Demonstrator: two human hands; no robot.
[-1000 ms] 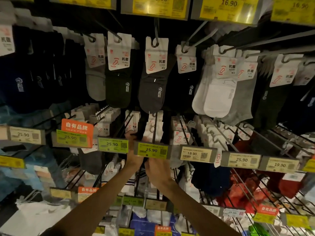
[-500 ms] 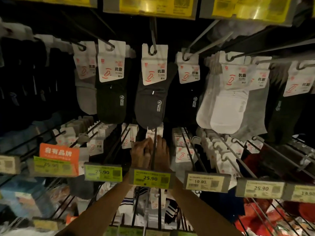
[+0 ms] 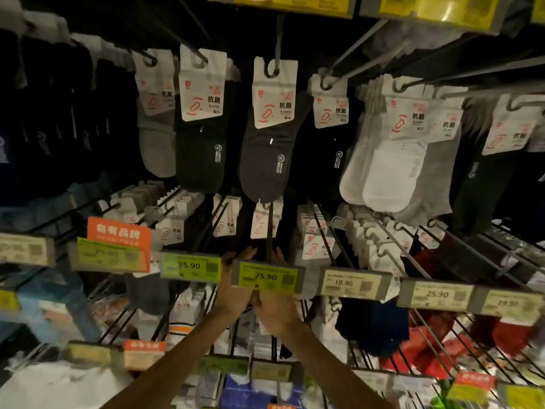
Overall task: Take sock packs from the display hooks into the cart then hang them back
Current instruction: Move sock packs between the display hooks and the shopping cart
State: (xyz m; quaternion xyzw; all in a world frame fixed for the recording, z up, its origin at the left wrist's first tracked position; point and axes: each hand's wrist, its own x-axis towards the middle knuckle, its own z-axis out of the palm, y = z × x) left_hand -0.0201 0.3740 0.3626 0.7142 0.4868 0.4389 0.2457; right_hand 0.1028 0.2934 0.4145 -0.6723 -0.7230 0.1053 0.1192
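Behind the tag (image 3: 265, 276), a pack is probably being hung on the hook (image 3: 269, 231) by the left hand (image 3: 236, 293) and right hand (image 3: 277, 311); their grip cannot be told. Sliding it deeper is needed next.

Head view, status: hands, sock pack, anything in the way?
Left hand and right hand both up at the centre hook, grip hidden. Sock pack hangs further back on that hook. Green 25.90 price tag hides most of the fingers.
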